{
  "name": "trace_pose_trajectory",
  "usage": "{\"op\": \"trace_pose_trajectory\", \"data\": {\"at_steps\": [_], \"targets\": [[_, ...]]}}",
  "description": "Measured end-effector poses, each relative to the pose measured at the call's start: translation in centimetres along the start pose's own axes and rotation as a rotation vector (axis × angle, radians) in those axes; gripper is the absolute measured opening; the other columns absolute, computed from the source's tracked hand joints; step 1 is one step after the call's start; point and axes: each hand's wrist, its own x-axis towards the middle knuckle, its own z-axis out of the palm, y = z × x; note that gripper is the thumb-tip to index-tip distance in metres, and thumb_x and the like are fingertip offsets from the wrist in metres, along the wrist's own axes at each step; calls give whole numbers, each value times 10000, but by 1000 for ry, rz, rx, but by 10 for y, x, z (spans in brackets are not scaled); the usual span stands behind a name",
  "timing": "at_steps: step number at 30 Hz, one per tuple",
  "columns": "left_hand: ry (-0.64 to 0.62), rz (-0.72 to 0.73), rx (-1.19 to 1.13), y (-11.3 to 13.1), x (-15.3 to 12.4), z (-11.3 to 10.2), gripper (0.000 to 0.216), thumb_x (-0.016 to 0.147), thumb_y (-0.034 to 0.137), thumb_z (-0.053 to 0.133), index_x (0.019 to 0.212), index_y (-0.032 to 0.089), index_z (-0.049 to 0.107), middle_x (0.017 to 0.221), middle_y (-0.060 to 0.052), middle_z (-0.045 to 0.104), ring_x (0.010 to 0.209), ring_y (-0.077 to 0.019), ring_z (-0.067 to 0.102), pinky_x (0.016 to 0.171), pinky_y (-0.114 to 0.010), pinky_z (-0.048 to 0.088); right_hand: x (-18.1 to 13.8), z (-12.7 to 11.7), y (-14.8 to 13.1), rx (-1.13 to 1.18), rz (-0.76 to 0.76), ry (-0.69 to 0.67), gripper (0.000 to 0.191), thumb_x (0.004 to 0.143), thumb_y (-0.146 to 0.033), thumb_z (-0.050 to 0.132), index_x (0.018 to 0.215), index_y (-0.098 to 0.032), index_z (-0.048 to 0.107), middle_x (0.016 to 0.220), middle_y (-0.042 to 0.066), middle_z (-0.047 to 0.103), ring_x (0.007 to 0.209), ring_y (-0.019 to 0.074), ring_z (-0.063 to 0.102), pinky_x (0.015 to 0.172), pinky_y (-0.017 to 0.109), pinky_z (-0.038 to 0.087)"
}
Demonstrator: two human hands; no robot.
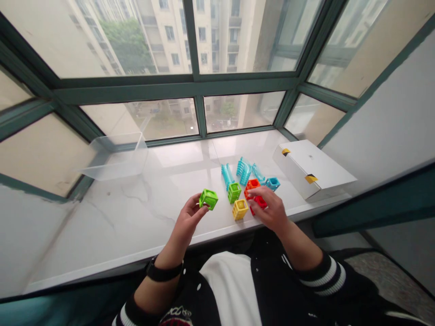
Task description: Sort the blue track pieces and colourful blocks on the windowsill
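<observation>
My left hand [190,216] pinches a light green toy building block [208,199], a hollow cube, and holds it up over the white sill. My right hand [272,210] is over the blocks on the right, fingers apart. Its index fingertip is at the orange block [252,184], though I cannot tell whether it touches. A red block [260,202] shows between its fingers and is partly hidden by them. Between my hands stand a second green block [234,193] and a yellow block [240,209].
Behind the blocks lie clear blue track pieces [244,171] and a blue block [272,183]. A white box [314,165] with black-and-yellow tabs is at right. A clear plastic bin [117,165] stands at left. Green-framed windows [176,93] border the marble-patterned sill [136,213].
</observation>
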Motion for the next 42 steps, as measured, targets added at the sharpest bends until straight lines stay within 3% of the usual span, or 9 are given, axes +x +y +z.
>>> {"op": "trace_pose_trajectory", "data": {"at_steps": [5,8,12,16,20,24,29,35,42], "targets": [[-112,23,-30,6,-13,18,541,796,342,878,1282,242,661,1192,-87,747,1120,-276,703,1018,-428,550,13,36,-30,165,36,-234,556,967,-329,696,1488,-303,505,1363,110,622,1182,294,649,991,489,596],[-179,57,14,6,-20,24,523,820,301,860,1298,245,657,1219,-102,732,1177,-294,695,1095,-467,523,11,49,-35,182,36,-282,557,984,-295,666,1508,-306,479,1371,112,629,1235,300,634,1057,512,564],[-168,123,82,9,-25,30,518,796,249,869,1283,243,691,1264,-112,683,1229,-307,667,1142,-477,504,5,54,-33,191,55,-273,544,984,-268,654,1500,-299,486,1324,107,660,1215,292,654,1061,501,562],[-150,154,124,11,-25,35,534,785,233,872,1292,244,707,1259,-113,654,1210,-296,660,1131,-458,521,2,52,-29,182,102,-282,502,951,-253,687,1429,-277,538,1290,99,690,1157,278,693,1027,459,576],[-160,223,228,5,-23,37,613,830,239,845,1396,276,613,1254,-86,642,1160,-248,672,1085,-444,566,2,46,-26,168,192,-317,426,886,-209,724,1284,-271,588,1137,56,737,1054,255,733,925,394,592],[-204,347,305,-1,-19,39,515,865,257,819,1336,280,612,1232,-56,619,1150,-214,658,1059,-442,594,3,40,-25,159,256,-351,398,856,-189,733,1225,-253,600,1102,47,751,1056,251,741,927,371,575],[-228,405,349,-7,-15,42,519,888,246,796,1365,293,598,1268,-63,602,1172,-212,654,1055,-436,602,1,36,-20,174,316,-371,464,902,-247,721,1339,-245,564,1165,84,754,1112,274,738,963,411,577],[-213,393,417,-10,-10,45,538,900,294,799,1389,273,577,1222,-73,640,1104,-216,686,993,-435,629,1,29,-14,239,269,-390,655,912,-343,752,1513,-234,514,1452,151,616,1294,293,644,1086,453,546],[-220,593,645,-7,-1,60,487,920,255,768,1375,271,595,1227,-80,626,1124,-222,646,981,-419,601,4,19,-5,168,324,-373,737,870,-379,806,1543,-257,530,1482,145,611,1379,338,583,1181,523,460]]}}
